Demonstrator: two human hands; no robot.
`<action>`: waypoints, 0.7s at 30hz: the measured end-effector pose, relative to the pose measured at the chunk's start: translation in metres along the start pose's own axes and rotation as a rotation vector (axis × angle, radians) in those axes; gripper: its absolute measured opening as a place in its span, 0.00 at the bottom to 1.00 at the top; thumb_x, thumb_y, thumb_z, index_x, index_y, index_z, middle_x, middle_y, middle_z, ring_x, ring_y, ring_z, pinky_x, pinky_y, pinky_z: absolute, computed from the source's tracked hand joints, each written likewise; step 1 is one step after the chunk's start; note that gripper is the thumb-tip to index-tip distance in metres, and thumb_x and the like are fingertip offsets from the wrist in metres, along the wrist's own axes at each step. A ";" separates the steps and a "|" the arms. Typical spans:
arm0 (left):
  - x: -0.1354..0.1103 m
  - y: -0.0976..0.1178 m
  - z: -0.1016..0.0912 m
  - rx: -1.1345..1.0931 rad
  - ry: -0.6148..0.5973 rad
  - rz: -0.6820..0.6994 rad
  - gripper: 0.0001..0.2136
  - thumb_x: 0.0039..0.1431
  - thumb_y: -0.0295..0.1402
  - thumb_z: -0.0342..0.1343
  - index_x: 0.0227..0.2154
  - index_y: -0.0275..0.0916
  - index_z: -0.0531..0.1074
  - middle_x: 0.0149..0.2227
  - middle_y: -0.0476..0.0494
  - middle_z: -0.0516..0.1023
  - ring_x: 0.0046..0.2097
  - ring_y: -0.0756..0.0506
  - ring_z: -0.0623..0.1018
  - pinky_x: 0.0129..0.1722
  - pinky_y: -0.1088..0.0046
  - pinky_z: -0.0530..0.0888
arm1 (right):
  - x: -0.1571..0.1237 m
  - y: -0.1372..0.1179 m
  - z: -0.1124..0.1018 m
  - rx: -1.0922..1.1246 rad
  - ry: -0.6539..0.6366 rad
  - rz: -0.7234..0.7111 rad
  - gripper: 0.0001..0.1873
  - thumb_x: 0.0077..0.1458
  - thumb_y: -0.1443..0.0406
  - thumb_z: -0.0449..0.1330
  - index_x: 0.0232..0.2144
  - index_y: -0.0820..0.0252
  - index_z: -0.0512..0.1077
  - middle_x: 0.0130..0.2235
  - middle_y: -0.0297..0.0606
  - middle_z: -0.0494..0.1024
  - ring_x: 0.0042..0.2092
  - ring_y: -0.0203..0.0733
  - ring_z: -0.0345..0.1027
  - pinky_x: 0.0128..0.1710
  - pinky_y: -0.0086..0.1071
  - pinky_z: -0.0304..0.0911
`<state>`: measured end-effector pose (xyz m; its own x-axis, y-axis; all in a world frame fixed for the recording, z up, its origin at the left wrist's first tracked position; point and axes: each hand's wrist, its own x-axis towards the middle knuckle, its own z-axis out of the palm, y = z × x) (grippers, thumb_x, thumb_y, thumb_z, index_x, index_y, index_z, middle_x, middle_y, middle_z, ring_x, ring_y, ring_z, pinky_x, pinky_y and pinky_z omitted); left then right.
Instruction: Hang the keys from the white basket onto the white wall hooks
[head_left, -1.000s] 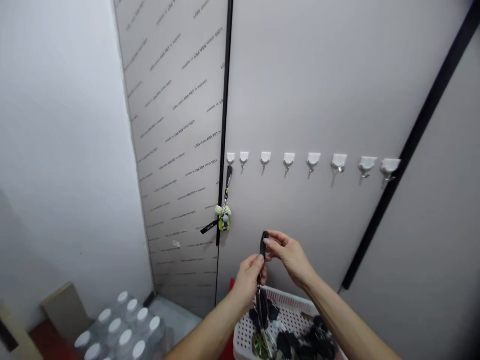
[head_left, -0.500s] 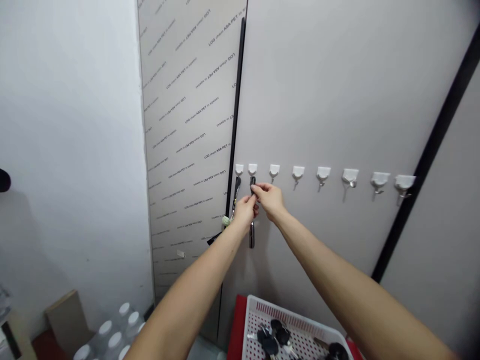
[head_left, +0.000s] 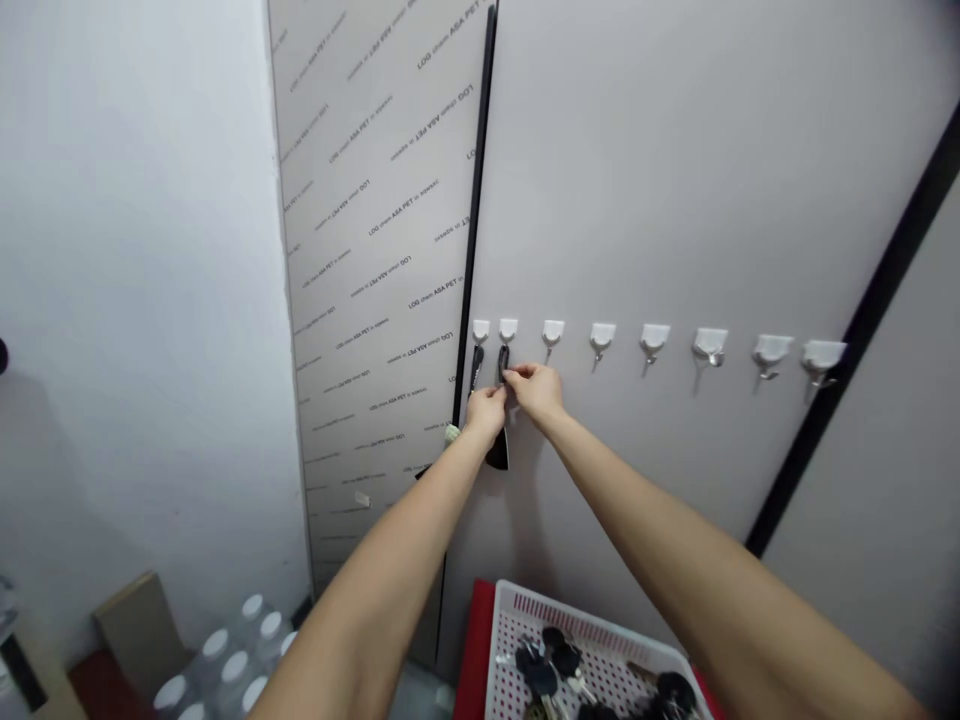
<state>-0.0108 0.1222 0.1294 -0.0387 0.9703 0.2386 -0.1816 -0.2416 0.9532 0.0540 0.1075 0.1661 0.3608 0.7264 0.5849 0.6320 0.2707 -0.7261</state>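
Both my hands are raised to a row of white wall hooks (head_left: pixel 654 338). My right hand (head_left: pixel 534 387) pinches the black strap loop of a key lanyard (head_left: pixel 502 364) just under the second hook from the left (head_left: pixel 508 329). My left hand (head_left: pixel 487 411) is closed around the same lanyard lower down, and its black key end (head_left: pixel 499 455) hangs below my fingers. Another lanyard (head_left: pixel 476 365) hangs from the first hook (head_left: pixel 481 329), its charm mostly hidden behind my left wrist.
A white perforated basket (head_left: pixel 600 630) holding several black keys stands below on a red surface (head_left: pixel 480 650). Capped water bottles (head_left: pixel 225 670) and a cardboard box (head_left: pixel 139 630) sit at the lower left. A black vertical strip (head_left: pixel 472 220) divides the wall panels.
Both hands rose from above the basket to the second hook with the lanyard. In the last half second the strap loop moved up close under that hook and the key end swung.
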 end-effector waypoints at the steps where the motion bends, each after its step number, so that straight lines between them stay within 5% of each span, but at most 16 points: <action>1: 0.000 -0.003 -0.002 0.036 0.013 0.012 0.06 0.40 0.30 0.50 0.22 0.33 0.68 0.21 0.46 0.70 0.28 0.50 0.69 0.30 0.76 0.64 | -0.004 0.002 -0.002 -0.007 -0.016 -0.007 0.12 0.34 0.63 0.52 0.23 0.65 0.69 0.25 0.38 0.72 0.27 0.35 0.63 0.27 0.27 0.56; 6: -0.013 -0.023 -0.013 0.332 0.078 0.168 0.12 0.41 0.25 0.49 0.33 0.32 0.66 0.35 0.40 0.70 0.39 0.48 0.68 0.39 0.74 0.62 | -0.037 0.030 -0.018 0.018 -0.159 -0.067 0.12 0.36 0.63 0.51 0.25 0.66 0.68 0.24 0.38 0.71 0.25 0.32 0.62 0.25 0.26 0.56; 11: -0.059 -0.063 -0.032 0.469 0.059 0.278 0.13 0.43 0.24 0.46 0.35 0.31 0.63 0.38 0.39 0.67 0.39 0.49 0.67 0.40 0.74 0.62 | -0.109 0.093 -0.046 0.009 -0.386 0.087 0.13 0.36 0.63 0.51 0.26 0.66 0.67 0.24 0.38 0.71 0.25 0.33 0.62 0.25 0.26 0.56; 16: -0.129 -0.120 -0.037 0.623 -0.285 0.193 0.11 0.43 0.24 0.44 0.32 0.33 0.66 0.33 0.44 0.69 0.35 0.51 0.68 0.37 0.76 0.64 | -0.185 0.159 -0.066 -0.197 -0.584 0.178 0.12 0.39 0.64 0.48 0.25 0.65 0.67 0.25 0.39 0.72 0.27 0.36 0.63 0.28 0.27 0.56; 21: -0.167 -0.151 -0.032 0.935 -0.623 0.241 0.12 0.42 0.22 0.43 0.31 0.36 0.66 0.33 0.45 0.68 0.37 0.50 0.66 0.39 0.75 0.62 | -0.211 0.172 -0.070 -0.542 -0.605 0.008 0.12 0.41 0.66 0.47 0.29 0.60 0.67 0.31 0.40 0.72 0.34 0.40 0.63 0.32 0.30 0.55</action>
<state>-0.0089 -0.0028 -0.0600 0.5668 0.7895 0.2355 0.5753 -0.5839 0.5728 0.1346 -0.0437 -0.0571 0.0311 0.9848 0.1711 0.9313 0.0335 -0.3627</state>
